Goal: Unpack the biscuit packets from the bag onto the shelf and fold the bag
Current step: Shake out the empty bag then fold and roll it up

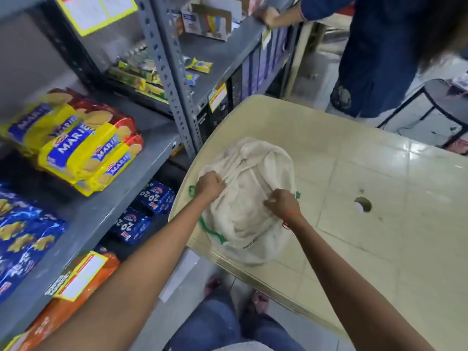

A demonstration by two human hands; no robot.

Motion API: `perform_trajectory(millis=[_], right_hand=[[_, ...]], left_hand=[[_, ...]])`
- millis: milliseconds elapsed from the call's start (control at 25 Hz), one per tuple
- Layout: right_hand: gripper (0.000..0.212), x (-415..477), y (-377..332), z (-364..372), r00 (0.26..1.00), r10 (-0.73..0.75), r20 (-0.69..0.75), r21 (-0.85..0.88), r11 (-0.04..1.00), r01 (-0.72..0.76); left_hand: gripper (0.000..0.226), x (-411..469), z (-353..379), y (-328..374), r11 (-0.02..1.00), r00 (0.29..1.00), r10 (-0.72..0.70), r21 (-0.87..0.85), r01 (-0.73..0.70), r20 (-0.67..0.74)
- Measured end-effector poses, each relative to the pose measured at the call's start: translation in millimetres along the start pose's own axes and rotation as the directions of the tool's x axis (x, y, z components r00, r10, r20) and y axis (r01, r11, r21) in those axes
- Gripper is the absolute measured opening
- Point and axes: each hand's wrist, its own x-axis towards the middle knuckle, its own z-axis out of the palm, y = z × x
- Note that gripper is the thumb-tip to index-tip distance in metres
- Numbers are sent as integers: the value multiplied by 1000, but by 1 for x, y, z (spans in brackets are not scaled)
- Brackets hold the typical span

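Grey slotted-steel shelving fills the left side. A stack of Marie biscuit packets (76, 145) lies on one shelf (114, 211), well apart from the cream plastic tabletop (354, 173) on the right. Near that tabletop's left corner sits the cream cloth bag (243, 224), crumpled and slack. It looks emptied, so folding is probably the step in hand. The left hand (210, 184) has its grip closed tight, a fist bunching cloth at the bag's left side. The right hand (282, 202) likewise pinches a gather of cloth towards the bag's right side. To fold well, both hands would do best to pull the cloth taut and flat first. Then turn the green trim (211, 232) inward, match edge to edge, and work further onto the tabletop, since the bag lies close to the rim and could slide off.
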Motion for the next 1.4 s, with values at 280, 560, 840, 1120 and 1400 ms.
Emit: perform_trajectory(millis=[280,560,840,1120,1400], right_hand=[[64,-25,31,39,951,285,-117,195,946,-259],[30,-21,56,12,861,271,-430,205,958,-199],[42,-25,89,-4,815,453,-362,222,891,-397],[24,-25,82,-4,729,598,-333,520,762,-387],[35,-28,77,-24,772,536,-342,601,756,-259]], left_hand=[[30,30,21,1,903,943,331,298,-311,-20],[58,58,31,37,840,899,438,349,-417,20],[49,82,29,74,796,901,421,433,-423,107],[31,96,9,84,850,910,408,392,-352,-68],[48,89,-22,89,963,971,236,125,-240,42]])
